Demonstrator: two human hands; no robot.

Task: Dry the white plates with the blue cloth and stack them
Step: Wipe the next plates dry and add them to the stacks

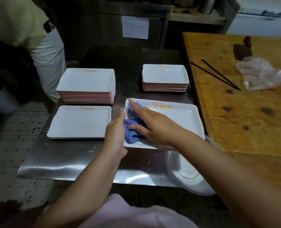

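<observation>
A white rectangular plate (pixel 177 119) with an orange logo is held tilted over the steel table. My left hand (pixel 115 134) grips its left edge, thumb on the rim. My right hand (pixel 151 124) presses the blue cloth (pixel 134 127) flat against the plate's left half with straight fingers. A short stack of white plates (pixel 80 122) lies at the front left. Two taller stacks stand behind: one at the back left (pixel 86 81), one at the back right (pixel 165 74).
The steel table (pixel 67 162) carries water drops. A clear basin (pixel 190 171) sits at its front right corner under my right forearm. A wooden board (pixel 251 116) on the right bears black chopsticks (pixel 217 74) and crumpled plastic (pixel 260 74). Another person (pixel 26 30) stands at the back left.
</observation>
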